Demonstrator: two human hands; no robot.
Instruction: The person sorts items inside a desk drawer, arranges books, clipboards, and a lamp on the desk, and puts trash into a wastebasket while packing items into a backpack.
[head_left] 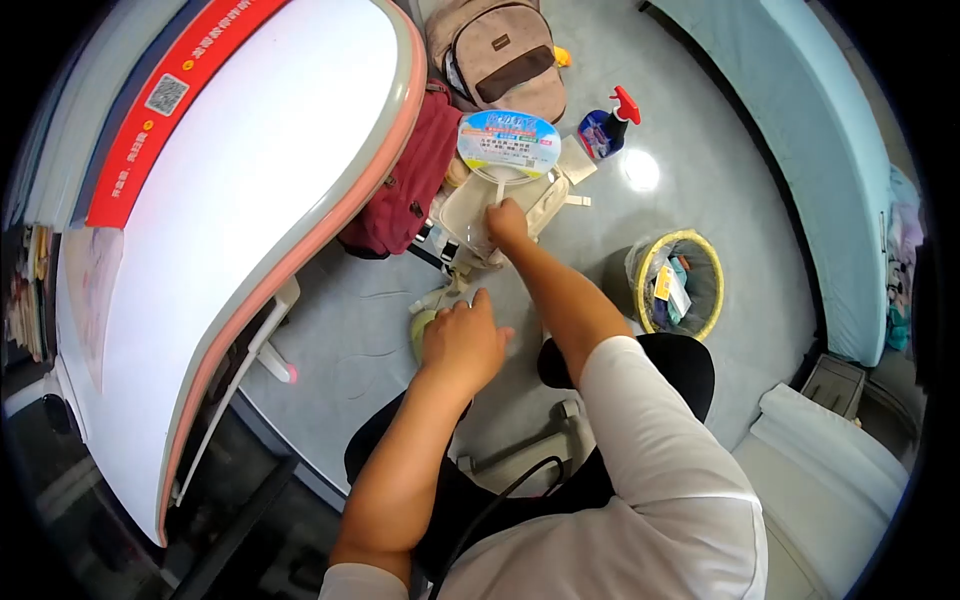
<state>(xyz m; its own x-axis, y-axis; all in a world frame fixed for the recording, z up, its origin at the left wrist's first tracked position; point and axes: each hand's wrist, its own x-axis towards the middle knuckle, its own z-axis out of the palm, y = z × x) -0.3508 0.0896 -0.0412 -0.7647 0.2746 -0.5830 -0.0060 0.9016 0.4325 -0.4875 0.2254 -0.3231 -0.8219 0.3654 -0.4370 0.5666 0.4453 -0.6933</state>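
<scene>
Blue-topped fan (510, 142), upper centre: the right hand (507, 222) closes around its handle. Mid-frame, the left hand (466, 340) is loosely open, palm hidden.

A white desk (270, 120) stands over a glossy grey floor (760, 240).

Three bags (505, 62), one hand fan (508, 150), one spray bottle (602, 132), one bin (717, 280)
</scene>
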